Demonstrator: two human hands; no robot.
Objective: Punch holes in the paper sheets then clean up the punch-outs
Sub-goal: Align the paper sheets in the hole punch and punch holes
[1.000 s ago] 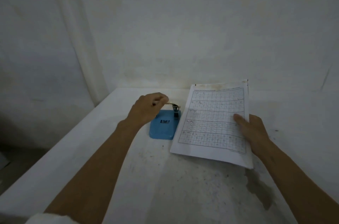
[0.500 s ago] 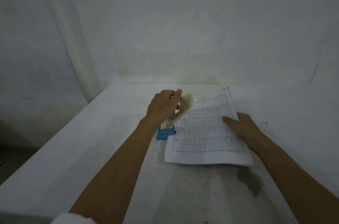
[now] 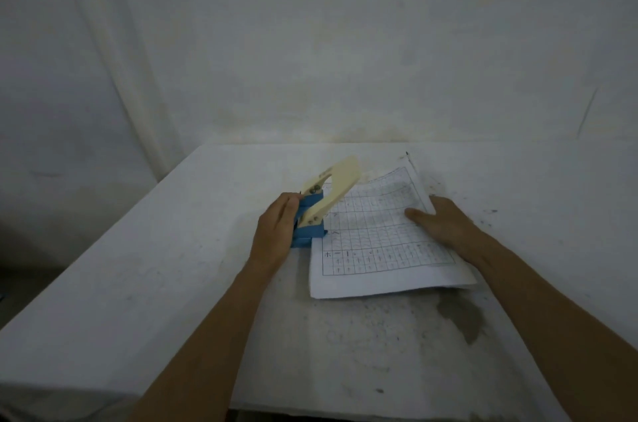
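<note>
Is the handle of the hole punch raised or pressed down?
Raised: the cream handle slants up, away from the blue base, above the paper sheets.

Dim, flat, bluish-grey light; no clear source.

Soft focus throughout, grainy in the dark corners. Faint shadows under the arms and the paper (image 3: 379, 242) on the table (image 3: 172, 283). No glare. Wide-angle bend: table edges splay outward, left wall (image 3: 51, 76) darkens into vignette.

Matt printed paper sheets (image 3: 379, 242); punch (image 3: 321, 207) smooth blue-cream plastic; table (image 3: 138, 283) rough, stained white.
</note>
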